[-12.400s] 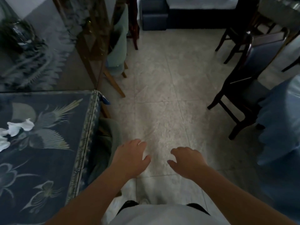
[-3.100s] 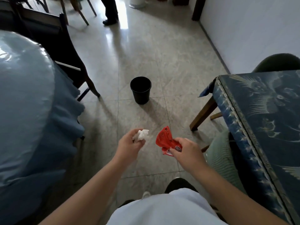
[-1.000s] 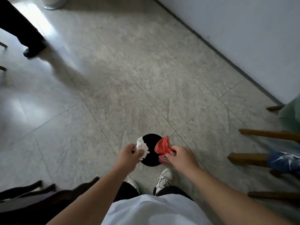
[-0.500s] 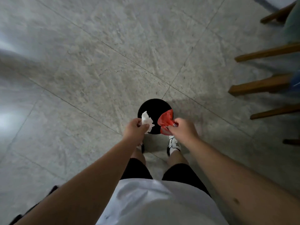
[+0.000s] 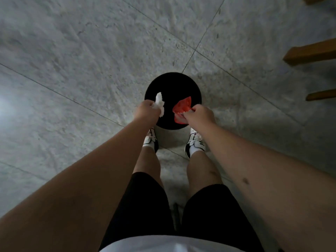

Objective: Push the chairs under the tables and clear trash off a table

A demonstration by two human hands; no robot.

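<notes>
left hand (image 5: 147, 110) grips a white tissue (image 5: 159, 102) over the black bin (image 5: 172, 84). right hand (image 5: 199, 115) pinches a red wrapper (image 5: 181, 110) there too.

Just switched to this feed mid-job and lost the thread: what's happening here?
A person stands over a black bin on the tiled floor, looking straight down. The left hand grips a white tissue and the right hand pinches a red wrapper, both held above the bin's mouth. Neither piece has been dropped yet. Wooden chair legs show at the right edge.
</notes>
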